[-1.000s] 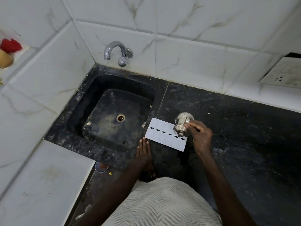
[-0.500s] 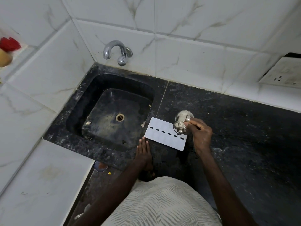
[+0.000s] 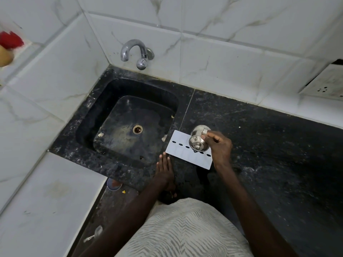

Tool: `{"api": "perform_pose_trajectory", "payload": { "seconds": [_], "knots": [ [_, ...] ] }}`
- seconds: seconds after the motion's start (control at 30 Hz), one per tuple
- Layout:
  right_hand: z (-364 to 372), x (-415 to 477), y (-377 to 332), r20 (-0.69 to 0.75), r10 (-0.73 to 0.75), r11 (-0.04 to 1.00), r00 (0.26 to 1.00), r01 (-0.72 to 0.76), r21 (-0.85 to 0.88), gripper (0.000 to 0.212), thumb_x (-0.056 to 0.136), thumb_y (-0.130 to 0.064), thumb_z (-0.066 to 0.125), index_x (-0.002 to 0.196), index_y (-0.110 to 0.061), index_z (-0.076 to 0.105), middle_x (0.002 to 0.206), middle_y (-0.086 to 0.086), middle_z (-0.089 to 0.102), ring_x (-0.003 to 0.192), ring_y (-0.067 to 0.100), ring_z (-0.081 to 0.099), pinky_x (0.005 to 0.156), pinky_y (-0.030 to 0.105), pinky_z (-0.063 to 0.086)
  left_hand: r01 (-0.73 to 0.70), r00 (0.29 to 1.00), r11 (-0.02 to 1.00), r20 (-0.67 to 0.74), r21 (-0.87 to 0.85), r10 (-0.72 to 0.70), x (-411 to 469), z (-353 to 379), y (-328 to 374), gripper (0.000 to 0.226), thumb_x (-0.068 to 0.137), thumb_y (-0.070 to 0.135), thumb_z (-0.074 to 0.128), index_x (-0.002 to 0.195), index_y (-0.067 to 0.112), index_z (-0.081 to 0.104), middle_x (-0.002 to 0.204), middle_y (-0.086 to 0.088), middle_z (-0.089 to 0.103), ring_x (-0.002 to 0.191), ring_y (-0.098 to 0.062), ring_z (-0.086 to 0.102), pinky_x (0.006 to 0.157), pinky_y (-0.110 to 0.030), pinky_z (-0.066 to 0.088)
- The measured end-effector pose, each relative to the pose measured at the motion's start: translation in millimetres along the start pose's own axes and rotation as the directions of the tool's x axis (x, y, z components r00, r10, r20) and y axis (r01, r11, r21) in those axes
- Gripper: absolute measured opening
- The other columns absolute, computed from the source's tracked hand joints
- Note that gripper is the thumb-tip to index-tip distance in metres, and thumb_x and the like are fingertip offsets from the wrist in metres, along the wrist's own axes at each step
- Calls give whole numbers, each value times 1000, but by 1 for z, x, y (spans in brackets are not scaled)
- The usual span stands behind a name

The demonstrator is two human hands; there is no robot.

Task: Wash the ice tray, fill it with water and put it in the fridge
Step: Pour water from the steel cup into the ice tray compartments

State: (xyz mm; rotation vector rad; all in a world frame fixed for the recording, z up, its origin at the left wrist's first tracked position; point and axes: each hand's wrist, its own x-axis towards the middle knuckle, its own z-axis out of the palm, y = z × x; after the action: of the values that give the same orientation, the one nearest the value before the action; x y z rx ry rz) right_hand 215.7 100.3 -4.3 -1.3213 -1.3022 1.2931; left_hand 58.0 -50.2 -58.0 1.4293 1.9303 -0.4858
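Note:
A flat white ice tray point(image 3: 182, 150) with a row of small dark oval holes lies on the black counter just right of the sink. My right hand point(image 3: 220, 147) grips a small steel jug point(image 3: 199, 139) by its handle, tipped on its side over the tray's right half. My left hand point(image 3: 164, 168) rests flat on the counter, fingers together, fingertips close to the tray's near-left corner. No stream of water is visible from the jug.
A black stone sink point(image 3: 128, 127) with a round drain sits left of the tray, a chrome tap point(image 3: 136, 52) on the tiled wall above it. A wall socket point(image 3: 327, 84) is at the far right. The black counter point(image 3: 278, 154) stretches right.
The jug has tilted a little further over the tray. My left hand and the tray have stayed where they were.

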Motion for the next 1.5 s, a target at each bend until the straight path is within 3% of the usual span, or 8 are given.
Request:
{"api": "perform_pose_trajectory", "payload": {
  "seconds": [0.13, 0.4, 0.63, 0.9, 1.03, 1.23, 1.33, 1.5],
  "knots": [
    [5, -2, -5, 14, -63, 997, 998, 64, -31, 32, 79, 1, 84, 93, -28, 82, 98, -3, 79, 97, 15, 75, 86, 23, 59, -5, 1000, 1000, -1, 7, 5, 0, 1, 0, 127, 88, 39, 75, 156, -13, -20, 161, -37, -29, 152, -52, -25, 129, -57, -3],
    [8, -4, -14, 15, -132, 991, 991, 133, -17, 43, 78, 4, 84, 91, -36, 80, 98, -5, 78, 98, 10, 73, 88, 18, 56, -13, 1000, 1000, 23, 21, 12, 2, -1, -1, 136, 84, 48, 78, 155, -13, -21, 159, -37, -32, 151, -53, -26, 128, -59, -4],
    [8, -4, -14, 6, -150, 988, 989, 150, -29, 34, 77, 5, 85, 97, -22, 81, 97, -11, 78, 97, 7, 74, 88, 19, 56, -23, 1000, 1000, 4, 17, 23, 1, 0, -2, 130, 88, 45, 74, 155, -14, -20, 159, -38, -30, 151, -54, -25, 128, -58, -4],
    [6, -3, -17, -4, -170, 985, 985, 170, -43, 29, 77, 5, 85, 99, -14, 81, 97, -3, 77, 98, 13, 73, 92, 28, 58, -11, 1000, 1000, 26, 7, 10, 2, -1, -1, 146, 77, 51, 84, 155, -13, -21, 160, -37, -31, 151, -52, -26, 128, -56, -5],
    [6, 1, -18, -30, -106, 994, 994, 105, -6, 19, 81, 2, 83, 99, -5, 82, 100, 5, 77, 98, 19, 74, 88, 26, 59, 4, 1000, 1000, 20, -3, -3, 3, -1, 1, 141, 80, 47, 82, 155, -13, -21, 158, -36, -34, 151, -51, -27, 128, -55, -7],
    [13, 8, -22, -101, 51, 993, 994, -39, 114, 16, 81, -1, 83, 96, -7, 82, 96, 1, 77, 90, 13, 73, 77, 20, 57, -3, 1000, 1000, 15, 8, 3, 2, -1, 1, 138, 82, 46, 81, 155, -14, -20, 160, -37, -30, 151, -53, -25, 128, -58, -5],
    [16, 8, -22, -70, 3, 998, 998, 2, 70, 18, 81, -2, 83, 93, -15, 83, 96, -4, 78, 91, 10, 74, 78, 21, 57, -1, 1000, 1000, 8, 9, 1, 2, -1, 1, 135, 83, 44, 79, 155, -14, -20, 161, -37, -30, 152, -53, -25, 128, -58, -5],
    [23, 3, -21, 26, -75, 997, 997, 75, 24, 20, 82, -2, 84, 100, -11, 83, 103, -1, 78, 101, 16, 74, 87, 27, 61, -7, 1000, 1000, 1, 15, 6, 4, 2, 0, 137, 82, 46, 80, 155, -13, -20, 160, -37, -30, 151, -53, -24, 128, -58, -5]
  ]
}}
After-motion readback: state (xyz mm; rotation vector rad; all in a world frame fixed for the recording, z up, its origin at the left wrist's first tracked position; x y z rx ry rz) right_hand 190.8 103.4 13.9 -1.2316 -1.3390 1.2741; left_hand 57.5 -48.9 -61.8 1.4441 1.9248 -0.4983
